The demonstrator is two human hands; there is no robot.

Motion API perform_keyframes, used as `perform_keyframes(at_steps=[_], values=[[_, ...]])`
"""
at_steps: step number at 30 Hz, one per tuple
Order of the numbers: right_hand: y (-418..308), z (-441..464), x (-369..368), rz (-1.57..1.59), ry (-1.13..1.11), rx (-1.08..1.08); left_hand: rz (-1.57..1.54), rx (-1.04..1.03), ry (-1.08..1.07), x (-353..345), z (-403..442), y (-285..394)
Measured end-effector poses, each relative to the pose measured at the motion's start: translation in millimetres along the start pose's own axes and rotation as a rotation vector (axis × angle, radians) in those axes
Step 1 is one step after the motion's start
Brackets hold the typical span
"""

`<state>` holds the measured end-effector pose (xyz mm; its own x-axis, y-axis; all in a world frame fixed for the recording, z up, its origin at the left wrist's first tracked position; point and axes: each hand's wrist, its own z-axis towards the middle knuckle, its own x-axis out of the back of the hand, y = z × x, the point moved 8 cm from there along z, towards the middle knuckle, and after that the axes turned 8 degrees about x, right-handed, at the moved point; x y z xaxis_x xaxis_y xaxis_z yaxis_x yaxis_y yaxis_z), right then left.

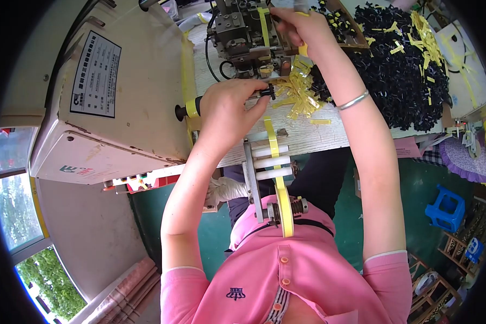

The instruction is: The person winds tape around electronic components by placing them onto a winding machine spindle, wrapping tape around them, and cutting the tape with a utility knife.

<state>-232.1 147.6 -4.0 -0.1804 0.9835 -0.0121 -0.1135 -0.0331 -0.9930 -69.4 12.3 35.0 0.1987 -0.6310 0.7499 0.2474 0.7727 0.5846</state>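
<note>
My left hand (225, 110) is closed, pinching a small black plastic part (268, 93) between thumb and forefinger in front of the machine. My right hand (306, 28) reaches to the right side of the metal machine (237, 32), its fingers curled; what they grip is hidden. Some yellow shows below those fingers. A yellow tape (274, 146) runs from a reel (284, 216) near my waist, past white rollers (272, 161), towards the machine. Another yellow strip (264, 27) lies against the machine's upper front. Loose yellow tape pieces (298, 92) lie between my hands.
A big heap of black parts (397, 70) covers the right of the table, with yellow scraps (427, 40) on it. A tray (351, 24) of parts stands behind my right wrist. At left is a large beige machine housing (129, 70). A blue stool (446, 209) stands on the green floor.
</note>
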Motion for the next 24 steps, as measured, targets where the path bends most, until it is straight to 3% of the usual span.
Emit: perform_keyframes(at_steps=[1, 4, 7, 17, 21, 24], values=[[-5.0, -2.8, -5.5, 0.165, -0.017, 0.035, 0.001, -0.007, 0.003, -0.1, 0.3, -0.4], [-5.7, -7.7, -20.7, 0.238, -0.145, 0.025, 0.006, -0.017, 0.0, -1.6, 0.5, -1.3], [-11.0, -9.6, -26.4, 0.133, -0.282, 0.082, 0.013, -0.016, -0.001, -1.3, 0.9, -0.2], [-46.8, -70.3, -7.5, -0.342, -0.117, 0.435, -0.02, -0.006, 0.029, -0.2, 2.5, -1.9], [-24.7, -102.2, -11.2, -0.099, -0.126, 0.148, -0.045, 0.011, 0.021, -1.6, 2.1, -2.5], [-39.4, -112.2, -12.4, -0.277, -0.02, 0.535, 0.009, 0.078, -0.044, -5.0, 1.2, -7.3]])
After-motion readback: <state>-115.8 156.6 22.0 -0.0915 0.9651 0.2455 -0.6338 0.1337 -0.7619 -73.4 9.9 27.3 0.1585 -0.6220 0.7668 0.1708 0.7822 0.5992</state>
